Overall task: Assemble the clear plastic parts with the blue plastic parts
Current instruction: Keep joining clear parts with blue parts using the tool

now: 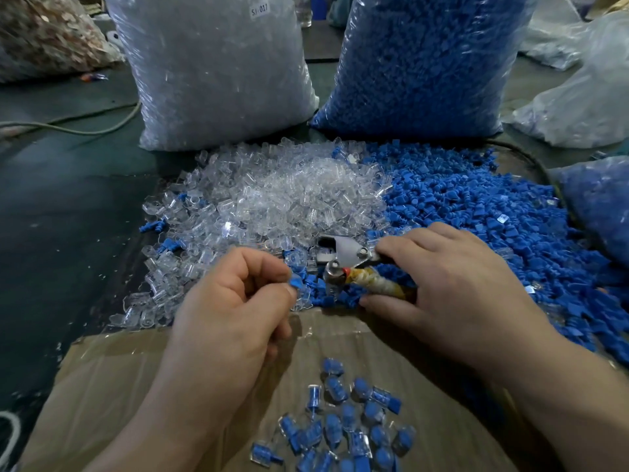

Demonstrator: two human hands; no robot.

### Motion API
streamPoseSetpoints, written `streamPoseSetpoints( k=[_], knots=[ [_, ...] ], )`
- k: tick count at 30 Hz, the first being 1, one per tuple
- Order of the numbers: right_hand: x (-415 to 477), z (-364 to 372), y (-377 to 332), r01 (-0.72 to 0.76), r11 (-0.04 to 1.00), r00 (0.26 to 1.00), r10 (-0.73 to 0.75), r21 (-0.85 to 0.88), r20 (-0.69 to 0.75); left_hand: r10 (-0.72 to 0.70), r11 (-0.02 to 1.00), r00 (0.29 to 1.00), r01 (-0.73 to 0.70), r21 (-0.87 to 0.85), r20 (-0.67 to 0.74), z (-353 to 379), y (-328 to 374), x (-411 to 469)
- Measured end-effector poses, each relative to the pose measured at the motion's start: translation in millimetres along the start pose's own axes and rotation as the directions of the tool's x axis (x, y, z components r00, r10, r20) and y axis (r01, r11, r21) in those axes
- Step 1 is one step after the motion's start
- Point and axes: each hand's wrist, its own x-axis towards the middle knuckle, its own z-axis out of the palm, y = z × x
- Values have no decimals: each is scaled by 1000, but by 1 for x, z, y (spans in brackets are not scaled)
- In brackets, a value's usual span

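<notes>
1. Head view: the left grip point(235, 301) is clenched, with thumb and forefinger pinching a small blue part point(294, 283) at the near edge of the piles.
2. The right grip point(452, 291) is curled round the yellow-wrapped handle of a metal hand tool point(354, 264). The tool's grey head points left toward the left grip and lies just above the loose parts.
3. A heap of clear plastic parts point(272, 199) sits on the dark green surface point(68, 216) in front of both grips. A few blue pieces are mixed into its left and near edges.
4. Touching that heap on its right is a wide heap of blue plastic parts point(476, 216), which spreads under and past the right grip.
5. Behind the heaps stand two full clear bags, side by side. The bag of clear parts point(218, 69) is on the left, with a white label point(260, 9) near its top, and the bag of blue parts point(422, 63) is on the right.
6. Nearest the camera lies a sheet of cardboard point(102, 386). On it, below and between the forearms, is a cluster of assembled pieces point(340, 427), each a clear shell with a blue insert.
7. A pale cable point(85, 127) runs across the surface at far left.
</notes>
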Motion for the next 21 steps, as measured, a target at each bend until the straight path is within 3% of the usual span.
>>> streamPoseSetpoints(
  k=[5,10,14,18,21],
  knots=[
    [10,4,1,-47,997,996,50,-55,68,-41,998,999,39,55,35,9,3,-4],
    [-2,-4,-17,82,990,983,-62,113,-173,-13,998,999,10,55,53,13,1,-8],
    [-8,-1,-38,261,958,956,-240,118,-167,137,973,989,-143,183,49,14,-4,-12],
    [-10,-4,-33,240,954,964,-213,181,-159,249,933,967,-252,257,46,12,2,-15],
    [-11,-5,-37,236,947,965,-203,217,-164,127,981,991,-131,141,37,11,8,-13]
  ],
)
